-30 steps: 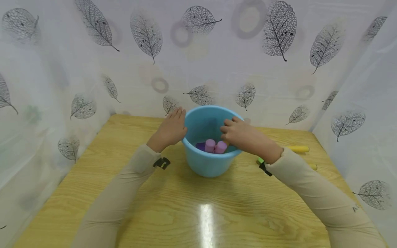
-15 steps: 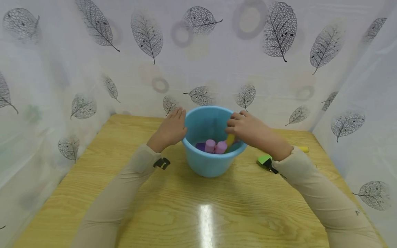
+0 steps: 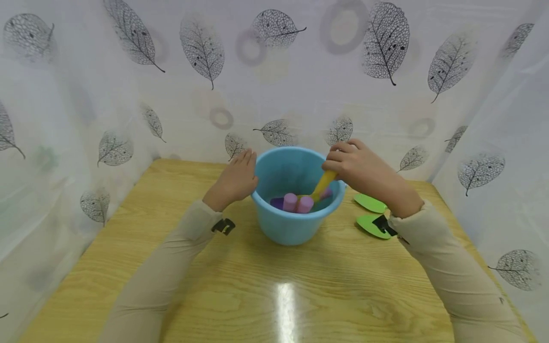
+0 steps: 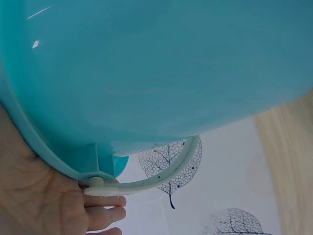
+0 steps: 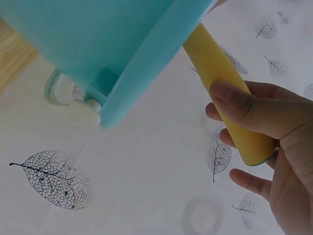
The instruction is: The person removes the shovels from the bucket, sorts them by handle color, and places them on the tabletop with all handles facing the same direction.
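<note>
A light blue bucket (image 3: 287,228) stands on the wooden table. Against the outside of its left rim rests my left hand (image 3: 236,178), fingers straight; the left wrist view shows the palm (image 4: 44,196) by the white bail handle (image 4: 161,178). My right hand (image 3: 364,164), above the right rim, grips a yellow rod-shaped handle (image 3: 324,183) between thumb and fingers. The handle (image 5: 220,73) slants down into the bucket, its lower end among the pieces there. Inside lie pink cylinders (image 3: 290,202) and a purple piece (image 3: 277,203).
Two green leaf-shaped pieces (image 3: 371,203) lie on the table to the right of the bucket, partly behind the right wrist. A white curtain (image 3: 279,95) with leaf prints stands close behind and along both sides of the table (image 3: 240,286).
My right hand has risen and moved right, from inside the bucket to above its rim, drawing the yellow handle up into view. The green pieces came out from behind the forearm. The left hand stays put.
</note>
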The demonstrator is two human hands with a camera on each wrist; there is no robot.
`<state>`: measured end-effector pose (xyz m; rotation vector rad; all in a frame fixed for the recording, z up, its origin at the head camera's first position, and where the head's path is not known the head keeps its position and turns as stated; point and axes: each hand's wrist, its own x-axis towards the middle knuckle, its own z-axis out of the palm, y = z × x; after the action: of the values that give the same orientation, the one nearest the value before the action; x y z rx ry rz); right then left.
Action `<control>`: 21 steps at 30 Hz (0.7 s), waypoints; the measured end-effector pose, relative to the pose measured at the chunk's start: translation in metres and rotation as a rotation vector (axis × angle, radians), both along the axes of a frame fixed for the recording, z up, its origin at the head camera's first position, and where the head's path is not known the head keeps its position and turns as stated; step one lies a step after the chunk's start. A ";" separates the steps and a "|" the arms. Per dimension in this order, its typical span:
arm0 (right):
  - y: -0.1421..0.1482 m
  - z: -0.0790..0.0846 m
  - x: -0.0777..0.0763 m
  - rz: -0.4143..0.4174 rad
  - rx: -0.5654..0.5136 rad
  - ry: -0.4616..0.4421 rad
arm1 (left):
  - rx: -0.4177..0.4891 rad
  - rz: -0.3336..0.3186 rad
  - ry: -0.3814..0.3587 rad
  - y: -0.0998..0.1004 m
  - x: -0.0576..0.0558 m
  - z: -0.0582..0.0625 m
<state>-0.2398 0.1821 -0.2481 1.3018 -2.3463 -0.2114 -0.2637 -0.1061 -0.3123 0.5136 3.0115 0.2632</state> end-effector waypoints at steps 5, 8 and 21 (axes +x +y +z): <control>0.006 -0.003 -0.002 0.032 -0.058 0.051 | 0.014 -0.001 0.002 0.000 0.001 0.000; 0.008 -0.005 -0.004 0.055 -0.088 0.068 | 0.020 0.003 -0.002 -0.001 0.002 0.000; 0.016 -0.028 -0.013 0.035 -0.139 0.195 | 0.008 0.006 -0.001 -0.001 0.000 -0.001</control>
<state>-0.2527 0.1986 -0.2763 1.1978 -2.1333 -0.1544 -0.2635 -0.1070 -0.3136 0.5044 3.0126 0.2767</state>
